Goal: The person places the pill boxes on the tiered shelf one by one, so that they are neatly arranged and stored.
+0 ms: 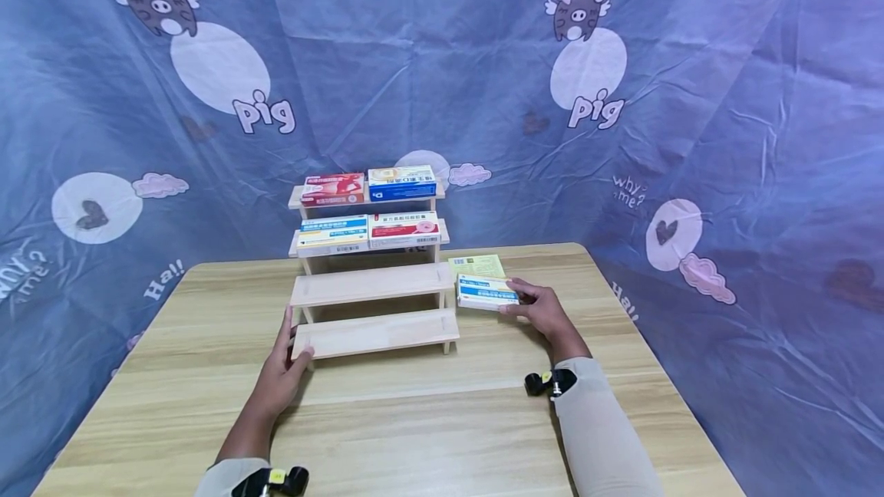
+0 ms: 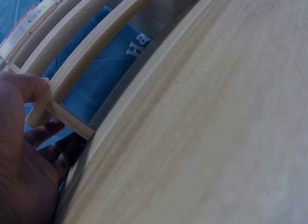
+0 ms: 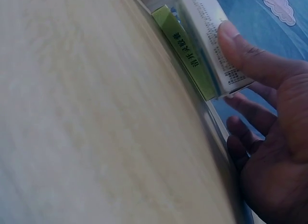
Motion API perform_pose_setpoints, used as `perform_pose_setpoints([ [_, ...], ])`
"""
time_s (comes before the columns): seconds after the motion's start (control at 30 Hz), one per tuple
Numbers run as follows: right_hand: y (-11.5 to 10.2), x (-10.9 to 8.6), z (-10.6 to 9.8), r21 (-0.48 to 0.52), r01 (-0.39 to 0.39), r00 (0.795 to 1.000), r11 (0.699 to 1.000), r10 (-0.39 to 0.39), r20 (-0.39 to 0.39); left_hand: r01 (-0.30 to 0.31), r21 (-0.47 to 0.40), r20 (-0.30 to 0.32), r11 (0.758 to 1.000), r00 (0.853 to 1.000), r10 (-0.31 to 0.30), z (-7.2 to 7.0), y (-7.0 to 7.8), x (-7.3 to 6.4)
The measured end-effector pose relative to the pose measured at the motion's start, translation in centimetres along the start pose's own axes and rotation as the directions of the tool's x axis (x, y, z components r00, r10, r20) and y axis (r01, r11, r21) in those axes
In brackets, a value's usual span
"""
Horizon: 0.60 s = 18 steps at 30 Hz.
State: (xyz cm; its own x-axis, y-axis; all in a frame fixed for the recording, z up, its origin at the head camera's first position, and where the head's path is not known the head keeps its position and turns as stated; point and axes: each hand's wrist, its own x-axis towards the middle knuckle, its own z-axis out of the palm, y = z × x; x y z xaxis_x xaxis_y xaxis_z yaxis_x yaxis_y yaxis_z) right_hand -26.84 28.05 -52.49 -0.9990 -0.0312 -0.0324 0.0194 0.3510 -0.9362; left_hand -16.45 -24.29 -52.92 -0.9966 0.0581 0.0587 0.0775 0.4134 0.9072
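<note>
A stepped wooden display rack with several tiers stands on the table. At the left end of its lowest tier, my left hand grips the board, thumb on top and fingers below; the left wrist view shows the thumb at the board's end. To the right of the rack, my right hand holds a white and blue medicine box by its right end, thumb on the printed side in the right wrist view. Close behind and under that box in view lies a light green medicine box, partly covered.
On the top tier sit a red box and a blue and white box. The tier below bears a blue, white and yellow box and a white and red box. A blue printed cloth hangs around the wooden table.
</note>
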Motion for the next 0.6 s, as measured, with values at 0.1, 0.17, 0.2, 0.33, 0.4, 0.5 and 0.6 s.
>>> perform_pose_setpoints([
  [0.1, -0.3, -0.1, -0.2, 0.024, 0.011, 1.000, 1.000, -0.010, -0.013, -0.002, -0.001, 0.007, 1.000, 1.000, 0.002, -0.1, 0.0, 0.1],
  [0.17, -0.4, -0.2, -0.3, 0.043, 0.009, 1.000, 0.999, -0.008, -0.022, -0.003, -0.002, 0.011, 1.000, 1.000, 0.003, -0.1, 0.0, 0.1],
  [0.2, -0.5, -0.2, -0.4, 0.055, 0.007, 1.000, 0.998, -0.005, -0.031, -0.003, -0.002, 0.011, 1.000, 1.000, 0.003, -0.1, 0.0, 0.2],
  [0.33, -0.7, -0.3, -0.5, 0.089, 0.002, 0.997, 0.996, 0.005, -0.080, 0.007, -0.005, 0.012, 1.000, 1.000, -0.007, -0.1, -0.1, 0.1],
  [0.4, -0.8, -0.3, -0.6, 0.107, 0.016, 0.994, 0.994, -0.004, -0.114, 0.010, -0.012, 0.011, 1.000, 1.000, -0.010, 0.0, 0.0, 0.1],
  [0.5, -1.1, -0.4, -0.6, 0.131, 0.048, 0.987, 0.990, -0.027, -0.159, 0.014, -0.024, 0.008, 1.000, 1.000, -0.014, 0.1, 0.0, 0.0],
  [0.6, -1.3, -0.5, -0.6, 0.144, 0.075, 0.981, 0.987, -0.047, -0.189, 0.008, -0.024, 0.001, 1.000, 1.000, -0.007, 0.1, 0.0, 0.0],
])
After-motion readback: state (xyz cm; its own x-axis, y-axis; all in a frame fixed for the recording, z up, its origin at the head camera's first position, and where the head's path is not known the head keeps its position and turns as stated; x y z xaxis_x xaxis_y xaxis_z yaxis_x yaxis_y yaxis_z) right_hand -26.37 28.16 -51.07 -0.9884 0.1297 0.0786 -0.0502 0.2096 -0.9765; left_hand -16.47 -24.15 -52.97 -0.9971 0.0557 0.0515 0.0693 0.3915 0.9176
